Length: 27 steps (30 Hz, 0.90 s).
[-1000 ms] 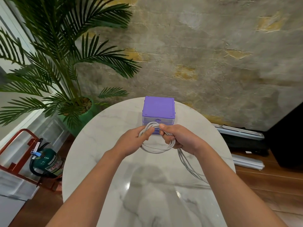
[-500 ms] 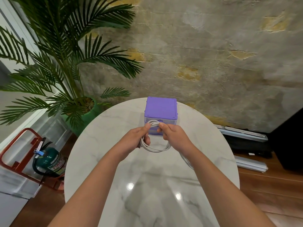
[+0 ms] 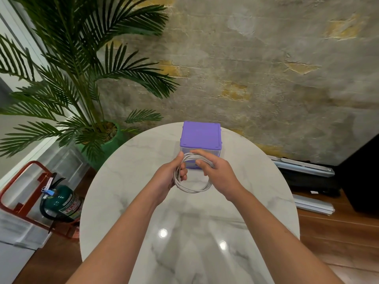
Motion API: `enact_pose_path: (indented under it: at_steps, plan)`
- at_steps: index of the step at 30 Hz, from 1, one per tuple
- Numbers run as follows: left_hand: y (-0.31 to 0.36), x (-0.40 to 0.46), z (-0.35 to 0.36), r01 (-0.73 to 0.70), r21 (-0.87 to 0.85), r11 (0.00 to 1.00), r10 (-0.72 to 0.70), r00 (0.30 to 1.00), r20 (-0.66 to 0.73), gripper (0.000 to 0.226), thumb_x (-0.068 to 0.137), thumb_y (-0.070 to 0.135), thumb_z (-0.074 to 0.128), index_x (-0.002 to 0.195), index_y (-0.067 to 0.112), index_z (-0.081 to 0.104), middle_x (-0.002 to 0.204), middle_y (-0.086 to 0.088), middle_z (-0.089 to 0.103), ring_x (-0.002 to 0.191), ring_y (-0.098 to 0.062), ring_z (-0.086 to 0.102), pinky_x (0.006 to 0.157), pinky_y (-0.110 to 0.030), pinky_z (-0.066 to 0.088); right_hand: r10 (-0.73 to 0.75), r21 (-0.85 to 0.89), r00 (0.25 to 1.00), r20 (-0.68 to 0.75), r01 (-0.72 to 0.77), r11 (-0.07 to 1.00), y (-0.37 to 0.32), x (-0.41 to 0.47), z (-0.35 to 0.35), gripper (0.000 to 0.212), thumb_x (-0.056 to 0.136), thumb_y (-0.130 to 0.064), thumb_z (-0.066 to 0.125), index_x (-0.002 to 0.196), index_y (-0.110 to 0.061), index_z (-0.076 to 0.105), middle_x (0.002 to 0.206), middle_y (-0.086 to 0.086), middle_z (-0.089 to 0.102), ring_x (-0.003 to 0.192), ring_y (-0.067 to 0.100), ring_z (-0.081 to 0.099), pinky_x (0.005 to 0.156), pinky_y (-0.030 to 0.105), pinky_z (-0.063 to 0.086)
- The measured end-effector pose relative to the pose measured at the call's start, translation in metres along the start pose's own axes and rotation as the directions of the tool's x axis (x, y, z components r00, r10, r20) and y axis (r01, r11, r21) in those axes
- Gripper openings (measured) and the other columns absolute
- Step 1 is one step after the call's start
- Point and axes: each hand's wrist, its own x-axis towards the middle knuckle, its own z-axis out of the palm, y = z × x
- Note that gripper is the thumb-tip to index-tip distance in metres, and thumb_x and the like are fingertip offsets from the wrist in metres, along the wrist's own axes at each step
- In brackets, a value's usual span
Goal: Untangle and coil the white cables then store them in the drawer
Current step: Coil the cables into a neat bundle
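Note:
A white cable (image 3: pixel 191 189), wound into a round coil of several loops, hangs between my two hands above the marble table (image 3: pixel 123 201). My left hand (image 3: pixel 170 177) grips the coil's left side, its fingers curled round the loops. My right hand (image 3: pixel 217 171) holds the top right of the coil, thumb and fingers over the strands. Just behind the hands stands a small purple drawer box (image 3: pixel 201 137) with a clear front; my hands hide most of that front, so I cannot tell whether the drawer is open.
A potted palm (image 3: pixel 82 78) in a green pot stands left of the table. A green fire extinguisher (image 3: pixel 61 201) in a red stand sits on the floor at left. Grey rails (image 3: pixel 303 167) and a black case lie on the wooden floor at right.
The loose tail that trailed over the table at right has been wound in; the cable is now a full coil. Both hands stayed just in front of the purple box.

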Motion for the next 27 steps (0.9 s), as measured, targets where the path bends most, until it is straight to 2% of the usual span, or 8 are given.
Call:
enact_pose_path:
  at_steps: [3,7,12,17,21,23,25,27]
  plan:
    - [-0.001,0.003,-0.007,-0.001,0.032,0.999,-0.001,0.997,0.073,0.042,0.096,0.048,0.047,0.069,0.017,0.056,0.062,0.001,0.055,0.063,-0.015,0.055,0.08,-0.034,0.035,-0.003,0.045,1.0,-0.007,0.003,0.999,0.001,0.001,0.0,0.026,0.096,-0.02,0.058,0.114,-0.035,0.068,0.095,-0.021,0.068,0.076,-0.008,0.057,0.076,0.016,0.04]
    - [0.001,0.001,-0.005,0.065,-0.027,0.998,-0.062,0.994,0.086,0.041,0.098,0.045,0.045,0.073,0.014,0.056,0.051,0.004,0.043,0.048,-0.012,0.045,0.083,-0.036,0.043,0.021,0.034,1.0,-0.021,-0.021,0.999,0.001,0.001,0.002,0.025,0.095,-0.021,0.059,0.107,-0.04,0.069,0.094,-0.021,0.068,0.073,-0.007,0.056,0.078,0.021,0.04]
    - [0.006,-0.005,-0.001,0.141,0.04,0.989,-0.141,0.99,0.018,0.045,0.092,0.057,0.049,0.072,0.017,0.055,0.047,0.004,0.035,0.044,-0.014,0.04,0.08,-0.036,0.05,0.025,-0.017,1.0,0.012,-0.025,1.0,0.005,0.001,0.004,0.023,0.094,-0.024,0.058,0.108,-0.039,0.069,0.082,-0.026,0.067,0.066,-0.006,0.054,0.079,0.028,0.045]
    - [0.006,-0.006,0.004,-0.006,0.066,0.998,0.01,0.998,-0.067,0.047,0.094,0.054,0.048,0.064,0.019,0.043,0.053,0.005,0.03,0.046,-0.014,0.035,0.068,-0.03,0.049,0.035,0.118,0.999,0.019,-0.037,0.992,-0.002,0.001,-0.001,0.027,0.093,-0.022,0.063,0.119,-0.026,0.068,0.062,-0.011,0.061,0.061,0.002,0.051,0.064,0.009,0.04]
    - [0.006,-0.006,0.006,-0.098,0.174,0.98,0.127,0.978,-0.164,0.049,0.096,0.056,0.041,0.067,0.017,0.041,0.051,0.005,0.033,0.044,-0.013,0.036,0.047,-0.024,0.04,0.109,0.165,0.993,0.046,-0.116,0.979,-0.003,0.001,-0.006,0.017,0.094,-0.027,0.062,0.104,-0.016,0.071,0.08,0.008,0.072,0.045,0.0,0.045,0.048,0.01,0.034]
    - [0.006,-0.005,0.005,-0.126,0.199,0.972,0.168,0.963,-0.213,0.048,0.097,0.055,0.039,0.067,0.017,0.04,0.053,0.003,0.033,0.043,-0.013,0.035,0.041,-0.021,0.037,0.113,0.139,0.991,0.066,-0.121,0.983,0.003,0.0,-0.008,0.017,0.096,-0.023,0.056,0.099,-0.017,0.072,0.087,0.008,0.073,0.047,0.003,0.04,0.05,0.015,0.034]
    - [0.007,-0.004,0.002,-0.15,0.149,0.977,0.185,0.948,-0.259,0.047,0.098,0.055,0.037,0.068,0.019,0.039,0.052,0.005,0.031,0.043,-0.013,0.03,0.038,-0.02,0.032,0.107,0.112,0.992,0.065,-0.114,0.987,0.013,-0.004,-0.01,0.021,0.096,-0.015,0.049,0.101,-0.017,0.07,0.087,0.003,0.07,0.056,0.004,0.045,0.058,0.018,0.039]
    - [0.009,-0.004,-0.002,-0.168,0.058,0.984,0.178,0.94,-0.291,0.046,0.098,0.056,0.037,0.069,0.02,0.037,0.052,0.007,0.027,0.042,-0.011,0.027,0.037,-0.02,0.028,0.133,0.061,0.99,0.037,-0.135,0.989,0.028,-0.01,-0.009,0.023,0.099,-0.018,0.045,0.102,-0.021,0.067,0.085,-0.002,0.065,0.068,0.003,0.05,0.07,0.022,0.043]
